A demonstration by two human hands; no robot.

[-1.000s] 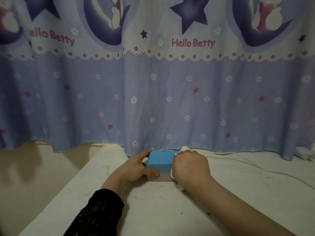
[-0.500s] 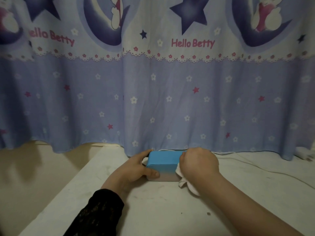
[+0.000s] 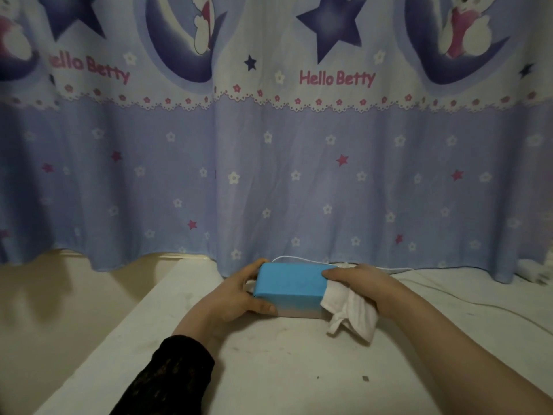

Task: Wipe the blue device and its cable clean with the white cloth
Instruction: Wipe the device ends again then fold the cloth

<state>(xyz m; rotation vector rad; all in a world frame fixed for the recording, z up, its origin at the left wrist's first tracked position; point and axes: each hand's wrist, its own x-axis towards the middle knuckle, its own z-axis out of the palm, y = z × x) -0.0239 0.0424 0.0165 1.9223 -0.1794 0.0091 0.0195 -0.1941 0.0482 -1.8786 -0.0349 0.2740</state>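
The blue device (image 3: 289, 281) is a box-shaped block with a pale lower band, resting on the white table (image 3: 269, 369) close to the curtain. My left hand (image 3: 236, 293) grips its left end, thumb along the front. My right hand (image 3: 363, 284) holds the white cloth (image 3: 350, 313) pressed against the device's right end, with fingertips on the top right corner. Part of the cloth hangs down onto the table. The thin white cable (image 3: 294, 257) arcs out behind the device and runs right along the table.
A blue patterned curtain (image 3: 269, 175) hangs right behind the device, down to the table. The table's left edge (image 3: 125, 319) drops to a beige floor. A white object (image 3: 535, 271) lies at the far right under the curtain. The cable (image 3: 466, 301) trails across the right side.
My right hand with the cloth has slid from the device's top to its right end, uncovering the blue top. My left hand has stayed gripping the left end.
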